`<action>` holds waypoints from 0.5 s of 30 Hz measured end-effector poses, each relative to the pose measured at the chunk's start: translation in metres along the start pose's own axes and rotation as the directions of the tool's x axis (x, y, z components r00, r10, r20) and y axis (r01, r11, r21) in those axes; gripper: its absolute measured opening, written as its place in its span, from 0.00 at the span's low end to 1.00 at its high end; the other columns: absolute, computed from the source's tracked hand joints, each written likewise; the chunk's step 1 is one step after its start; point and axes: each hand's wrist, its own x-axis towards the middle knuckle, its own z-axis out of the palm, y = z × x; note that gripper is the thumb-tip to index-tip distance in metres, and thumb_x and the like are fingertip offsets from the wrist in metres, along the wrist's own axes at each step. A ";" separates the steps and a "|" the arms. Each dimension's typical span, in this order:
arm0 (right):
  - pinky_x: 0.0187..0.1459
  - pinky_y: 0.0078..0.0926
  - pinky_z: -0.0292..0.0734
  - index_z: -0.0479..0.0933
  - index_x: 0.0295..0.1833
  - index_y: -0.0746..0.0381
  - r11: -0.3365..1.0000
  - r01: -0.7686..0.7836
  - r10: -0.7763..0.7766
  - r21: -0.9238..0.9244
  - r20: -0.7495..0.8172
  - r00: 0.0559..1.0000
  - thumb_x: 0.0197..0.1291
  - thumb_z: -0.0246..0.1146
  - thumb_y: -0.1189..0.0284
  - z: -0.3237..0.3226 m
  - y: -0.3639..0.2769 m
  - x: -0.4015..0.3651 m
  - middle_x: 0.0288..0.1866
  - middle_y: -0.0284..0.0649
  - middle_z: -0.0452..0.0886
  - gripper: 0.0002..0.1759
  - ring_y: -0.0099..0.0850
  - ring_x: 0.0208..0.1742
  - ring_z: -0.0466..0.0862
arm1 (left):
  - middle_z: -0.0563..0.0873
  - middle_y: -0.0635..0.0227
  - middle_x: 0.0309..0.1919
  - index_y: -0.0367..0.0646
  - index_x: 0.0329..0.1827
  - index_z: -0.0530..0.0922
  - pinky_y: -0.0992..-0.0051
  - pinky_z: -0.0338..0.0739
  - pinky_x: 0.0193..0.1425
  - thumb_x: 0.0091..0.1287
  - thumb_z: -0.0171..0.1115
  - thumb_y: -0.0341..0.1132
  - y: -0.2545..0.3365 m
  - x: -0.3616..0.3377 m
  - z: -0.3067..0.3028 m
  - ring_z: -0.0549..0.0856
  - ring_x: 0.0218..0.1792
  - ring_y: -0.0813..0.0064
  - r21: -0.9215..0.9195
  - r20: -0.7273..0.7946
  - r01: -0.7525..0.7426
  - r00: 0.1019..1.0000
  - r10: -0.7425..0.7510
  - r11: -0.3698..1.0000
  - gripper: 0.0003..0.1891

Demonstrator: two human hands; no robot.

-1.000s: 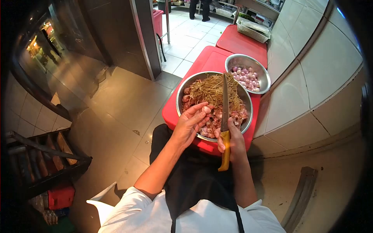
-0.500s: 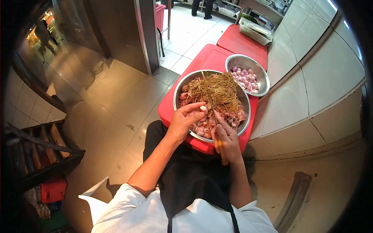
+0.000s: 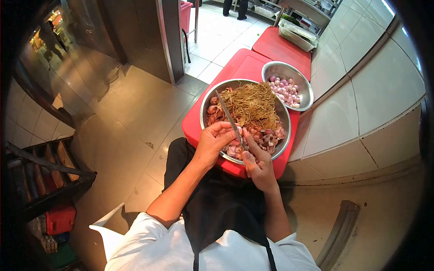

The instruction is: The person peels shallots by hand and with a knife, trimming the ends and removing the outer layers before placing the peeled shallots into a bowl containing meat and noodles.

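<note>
My left hand (image 3: 211, 143) pinches a small pale shallot (image 3: 239, 130) between thumb and fingertips, over the near side of a large steel bowl (image 3: 288, 140). My right hand (image 3: 259, 166) grips a knife (image 3: 228, 115). Its blade points up and left across the bowl, passing by the shallot and the left fingertips; the handle is hidden in the palm. Under both hands the bowl holds reddish unpeeled shallots and loose skins (image 3: 272, 135), with a heap of dry brown roots or stalks (image 3: 253, 104) on top. A smaller steel bowl (image 3: 309, 95) of peeled shallots (image 3: 285, 92) touches its upper right.
Both bowls rest on a red lidded box (image 3: 242, 61), beside a second red box (image 3: 282, 45) bearing a white basket (image 3: 296, 37). A tiled wall (image 3: 332, 117) borders the right. A wooden crate (image 3: 49, 176) stands at left. A person's legs (image 3: 236, 8) show at the back.
The knife has swung left, its blade now leaning across near the shallot. My right hand has come closer to my left and its thumb and fingers have shifted upward.
</note>
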 end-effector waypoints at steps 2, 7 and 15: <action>0.71 0.28 0.67 0.62 0.78 0.70 0.999 0.040 -0.040 -0.018 0.013 0.999 0.73 0.58 0.74 0.000 -0.003 0.000 0.73 0.51 0.74 0.31 0.31 0.72 0.75 | 0.89 0.64 0.47 0.34 0.57 0.81 0.78 0.84 0.52 0.71 0.67 0.31 0.002 -0.002 0.001 0.88 0.45 0.78 0.021 -0.009 0.001 1.000 -0.001 1.000 0.15; 0.70 0.28 0.67 0.62 0.78 0.69 0.995 0.082 -0.081 -0.049 0.020 0.996 0.73 0.58 0.74 0.000 0.003 0.000 0.72 0.52 0.75 0.31 0.32 0.71 0.76 | 0.89 0.65 0.46 0.34 0.57 0.81 0.79 0.83 0.50 0.71 0.68 0.32 0.003 -0.004 0.005 0.88 0.43 0.80 0.044 -0.042 -0.016 0.999 0.018 0.999 0.15; 0.66 0.26 0.69 0.63 0.78 0.67 0.999 -0.034 0.035 0.020 -0.064 0.997 0.76 0.54 0.74 0.014 0.001 -0.002 0.70 0.50 0.76 0.28 0.32 0.68 0.78 | 0.90 0.62 0.45 0.33 0.55 0.82 0.79 0.85 0.48 0.72 0.65 0.28 -0.002 -0.005 -0.001 0.89 0.42 0.78 0.114 -0.058 -0.045 0.997 0.052 0.992 0.12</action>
